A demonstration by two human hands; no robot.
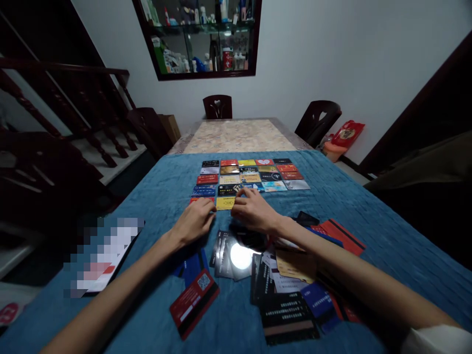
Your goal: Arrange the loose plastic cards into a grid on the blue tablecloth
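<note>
Cards lie in neat rows on a blue cloth. In the nearest row, a yellow card point(225, 203) lies flat between my hands. My left hand point(195, 219) has bent fingers over a red card point(197, 200), and its fingertips reach the yellow card's left edge. Whatever those fingers may pinch is hidden. My right hand point(254, 209) is closed at the yellow card's right edge, its fingers covering that end. Just above lies a black card point(226, 190) with a gold pattern. Loose cards spread below my hands, including a dark red card point(194, 302) with a square code.
The blue cloth point(147, 196) covers the near part of the table. A pile of overlapping cards point(289, 317) lies under and beside my right forearm. At left is a pixelated flat device point(110, 260). Chairs point(217, 106) stand around the far end.
</note>
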